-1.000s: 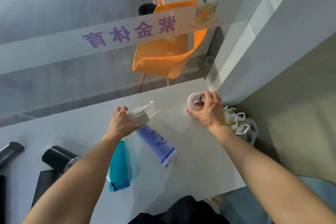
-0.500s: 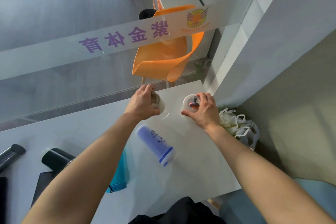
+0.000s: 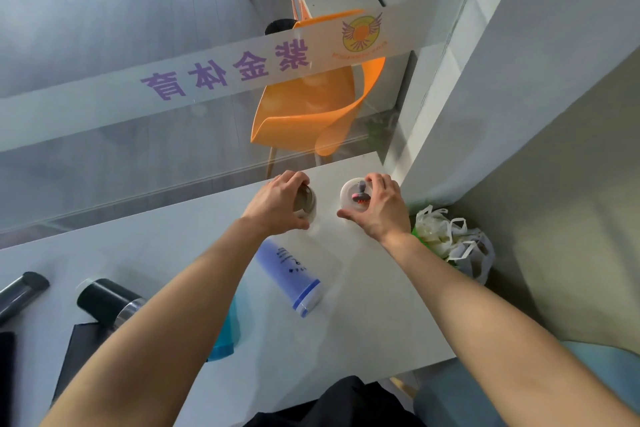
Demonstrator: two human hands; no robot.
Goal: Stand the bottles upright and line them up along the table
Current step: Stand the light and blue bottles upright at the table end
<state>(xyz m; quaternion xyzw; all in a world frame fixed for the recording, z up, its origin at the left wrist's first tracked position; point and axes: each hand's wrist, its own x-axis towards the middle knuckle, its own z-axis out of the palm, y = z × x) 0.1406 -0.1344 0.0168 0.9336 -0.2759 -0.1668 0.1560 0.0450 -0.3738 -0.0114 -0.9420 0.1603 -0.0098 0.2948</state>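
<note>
Smooth white table (image 3: 363, 322), purple cylindrical bottle (image 3: 291, 274)

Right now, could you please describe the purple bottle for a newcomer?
Find the white table beside the glass partition. Just nearer the person than the left hand, the purple bottle lies on its side. Only it carries dark lettering and a blue-banded end.

Free table (image 3: 374, 315) room right of purple bottle (image 3: 287, 274)
</note>
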